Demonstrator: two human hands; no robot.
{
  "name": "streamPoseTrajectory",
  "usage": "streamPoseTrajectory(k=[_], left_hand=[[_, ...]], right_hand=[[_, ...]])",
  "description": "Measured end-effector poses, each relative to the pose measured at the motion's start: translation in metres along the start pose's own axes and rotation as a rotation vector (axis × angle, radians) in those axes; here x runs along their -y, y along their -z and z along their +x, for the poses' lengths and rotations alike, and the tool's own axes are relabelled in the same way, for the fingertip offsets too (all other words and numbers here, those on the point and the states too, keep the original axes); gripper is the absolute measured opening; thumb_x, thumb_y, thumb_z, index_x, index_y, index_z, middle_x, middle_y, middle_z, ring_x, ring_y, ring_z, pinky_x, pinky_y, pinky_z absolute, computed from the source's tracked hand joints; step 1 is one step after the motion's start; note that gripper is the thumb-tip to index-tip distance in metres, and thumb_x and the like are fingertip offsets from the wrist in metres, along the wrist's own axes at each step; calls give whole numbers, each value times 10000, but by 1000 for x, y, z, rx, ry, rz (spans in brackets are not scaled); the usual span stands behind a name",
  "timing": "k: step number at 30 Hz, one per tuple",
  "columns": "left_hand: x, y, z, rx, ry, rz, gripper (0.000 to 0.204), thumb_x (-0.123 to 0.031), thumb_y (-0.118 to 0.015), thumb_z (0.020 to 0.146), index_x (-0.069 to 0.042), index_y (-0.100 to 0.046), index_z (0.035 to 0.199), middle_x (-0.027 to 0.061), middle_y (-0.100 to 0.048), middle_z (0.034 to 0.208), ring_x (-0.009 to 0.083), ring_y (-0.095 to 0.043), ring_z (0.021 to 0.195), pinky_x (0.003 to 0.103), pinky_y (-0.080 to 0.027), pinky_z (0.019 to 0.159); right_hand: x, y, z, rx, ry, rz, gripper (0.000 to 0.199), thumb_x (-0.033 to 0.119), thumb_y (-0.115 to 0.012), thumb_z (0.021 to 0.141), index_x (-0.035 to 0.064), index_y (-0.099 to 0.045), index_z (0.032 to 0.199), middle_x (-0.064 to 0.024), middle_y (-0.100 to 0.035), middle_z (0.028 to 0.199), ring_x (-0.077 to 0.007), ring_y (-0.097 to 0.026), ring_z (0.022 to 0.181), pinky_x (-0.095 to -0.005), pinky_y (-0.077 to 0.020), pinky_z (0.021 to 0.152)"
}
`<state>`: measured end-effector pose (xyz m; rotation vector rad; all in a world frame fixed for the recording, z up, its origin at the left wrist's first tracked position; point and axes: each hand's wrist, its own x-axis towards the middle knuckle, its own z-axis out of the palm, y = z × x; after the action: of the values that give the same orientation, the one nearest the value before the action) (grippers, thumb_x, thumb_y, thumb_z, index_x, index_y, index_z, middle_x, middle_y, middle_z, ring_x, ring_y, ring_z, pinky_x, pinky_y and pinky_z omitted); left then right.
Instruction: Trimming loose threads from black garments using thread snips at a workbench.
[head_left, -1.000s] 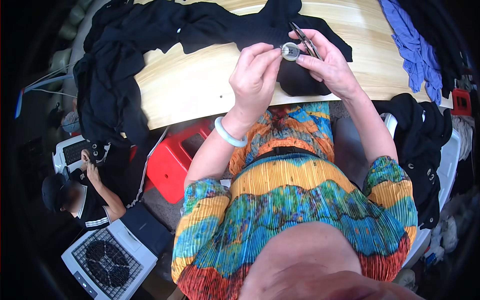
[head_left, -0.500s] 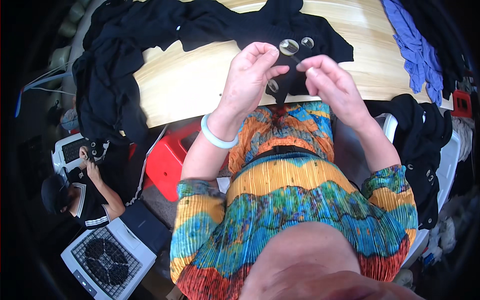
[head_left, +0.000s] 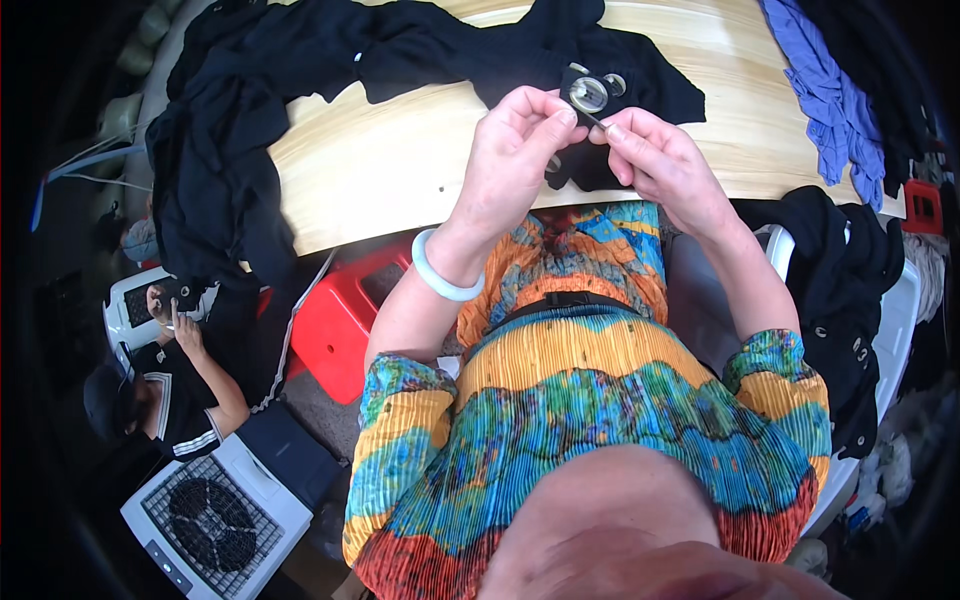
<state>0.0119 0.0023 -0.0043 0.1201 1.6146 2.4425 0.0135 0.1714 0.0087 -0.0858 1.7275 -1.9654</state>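
Note:
My left hand, with a pale bangle on its wrist, pinches thumb and fingers at the rim of a large round clear-and-dark button. My right hand is closed at the fingertips on a thin dark stick-like thing that reaches toward the button's lower edge; its kind is too small to make out. The button sits over a black knit garment on the table. More round buttons show beside it, one just to the right and one partly hidden below my left fingers.
The wooden table bears more black cloth at left and a purple cloth at right. A red stool stands at left, a white bin of black garments at right. Another person works at far left beside a fan unit.
My two hands have come closer together, the left moving right toward the button. The button has tilted to face me more, and the right fingertips now meet near its lower edge.

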Motion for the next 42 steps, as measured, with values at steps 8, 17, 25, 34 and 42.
streamPoseTrajectory(k=[8,17,25,34,42], left_hand=[[3,3,0,29,-42,23,83,-89,-510,848,-15,-492,878,88,-510,1015,98,-540,831,231,-440,782],[-2,11,3,8,-12,-139,77,-97,-481,862,-28,-475,895,127,-465,1104,131,-539,861,255,-434,806],[1,-2,-1,44,-92,25,259,82,-506,783,-7,-420,1011,99,-535,989,129,-533,898,226,-457,788],[-1,-2,-2,-4,-23,77,286,88,-541,752,3,-431,1002,90,-548,932,121,-546,846,221,-467,742],[-7,2,-2,-6,75,-6,247,62,-566,753,-4,-453,963,62,-568,853,100,-563,743,202,-469,690]], right_hand=[[-4,2,1,45,29,-3,197,238,-452,882,61,-534,908,48,-442,588,20,-245,408,-137,-167,377],[0,3,-6,-12,277,-126,179,140,-553,812,37,-514,953,55,-458,681,9,-370,569,-138,-295,501],[14,9,17,-158,656,-571,304,39,-638,701,37,-546,991,-48,-590,836,-116,-577,751,-227,-461,651],[7,9,24,-214,650,-566,174,19,-613,730,21,-554,893,-39,-580,743,-76,-571,720,-207,-461,641],[7,20,31,-80,426,-95,195,83,-626,760,9,-543,920,-16,-546,885,-87,-522,864,-220,-433,785]])
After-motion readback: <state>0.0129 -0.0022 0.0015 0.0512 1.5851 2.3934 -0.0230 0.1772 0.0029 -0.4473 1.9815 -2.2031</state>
